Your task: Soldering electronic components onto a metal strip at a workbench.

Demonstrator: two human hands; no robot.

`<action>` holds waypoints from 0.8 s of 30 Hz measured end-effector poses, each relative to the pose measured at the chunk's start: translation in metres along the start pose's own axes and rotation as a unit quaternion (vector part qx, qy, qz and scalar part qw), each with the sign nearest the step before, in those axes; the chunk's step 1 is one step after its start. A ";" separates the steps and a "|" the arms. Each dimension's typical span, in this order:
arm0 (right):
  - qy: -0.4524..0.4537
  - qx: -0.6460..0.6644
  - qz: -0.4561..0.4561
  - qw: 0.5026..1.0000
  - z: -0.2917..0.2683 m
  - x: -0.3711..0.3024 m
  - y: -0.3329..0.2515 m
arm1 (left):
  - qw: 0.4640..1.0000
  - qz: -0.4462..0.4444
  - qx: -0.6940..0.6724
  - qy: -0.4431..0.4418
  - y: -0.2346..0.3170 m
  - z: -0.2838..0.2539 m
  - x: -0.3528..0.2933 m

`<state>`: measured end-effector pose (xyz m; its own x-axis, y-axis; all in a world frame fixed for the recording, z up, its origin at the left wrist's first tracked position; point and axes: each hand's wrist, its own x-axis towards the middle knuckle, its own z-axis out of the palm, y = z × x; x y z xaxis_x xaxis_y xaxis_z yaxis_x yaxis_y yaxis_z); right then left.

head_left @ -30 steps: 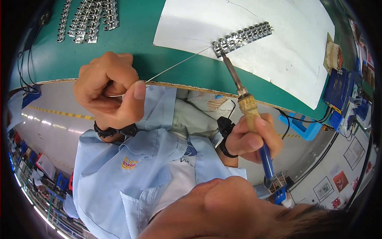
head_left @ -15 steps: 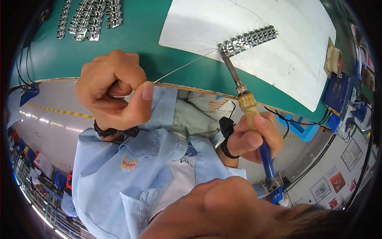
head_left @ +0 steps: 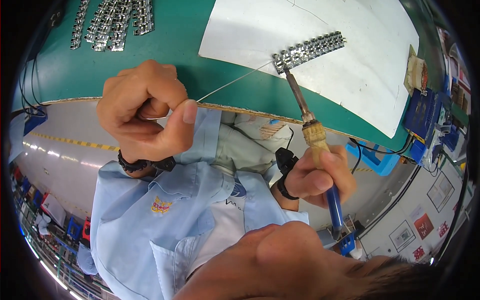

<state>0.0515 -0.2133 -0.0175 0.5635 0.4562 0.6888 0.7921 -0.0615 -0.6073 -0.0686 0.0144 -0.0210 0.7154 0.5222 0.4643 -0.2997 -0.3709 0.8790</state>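
Observation:
Between thumb and forefinger, my left hand (head_left: 147,110) pinches a thin solder wire (head_left: 232,81), which runs up to the near left end of a strip of small shiny metal parts (head_left: 310,51). My right hand (head_left: 325,175) is closed round the blue and tan handle of a soldering iron (head_left: 314,134). The iron's tip meets the strip near that same left end, close to the wire's end. Under the strip lies a white sheet (head_left: 360,75) on the green table (head_left: 165,40).
Several more metal strips (head_left: 117,25) lie at the far left of the table. A loose thin wire (head_left: 310,11) rests on the sheet. At the right edge stand a tan pad (head_left: 416,72) and a blue box (head_left: 424,117), with black cables (head_left: 385,148) below.
The iron's tip has shifted slightly right along the strip from its outermost end. My left hand has moved a little right, and the wire still reaches the strip.

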 end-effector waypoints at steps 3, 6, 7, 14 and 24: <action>-0.007 0.000 0.011 1.000 0.001 0.001 -0.001 | 1.000 0.002 0.009 -0.003 0.001 0.002 0.002; -0.008 0.005 0.022 1.000 0.003 0.002 -0.001 | 1.000 -0.002 0.013 -0.008 0.002 0.003 0.003; -0.007 0.005 0.024 1.000 0.003 0.002 -0.001 | 1.000 -0.003 0.017 -0.008 0.003 0.003 0.004; -0.011 0.005 0.032 0.999 0.005 0.003 0.000 | 1.000 0.000 0.020 -0.014 0.002 0.003 0.004; 0.006 0.004 0.037 0.999 0.006 0.004 0.000 | 1.000 0.004 0.012 -0.010 0.001 0.002 0.003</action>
<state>0.0525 -0.2056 -0.0170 0.6226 0.4407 0.6466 0.7466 -0.0872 -0.6595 -0.0655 0.0146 -0.0192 0.7262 0.5036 0.4680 -0.2900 -0.3928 0.8727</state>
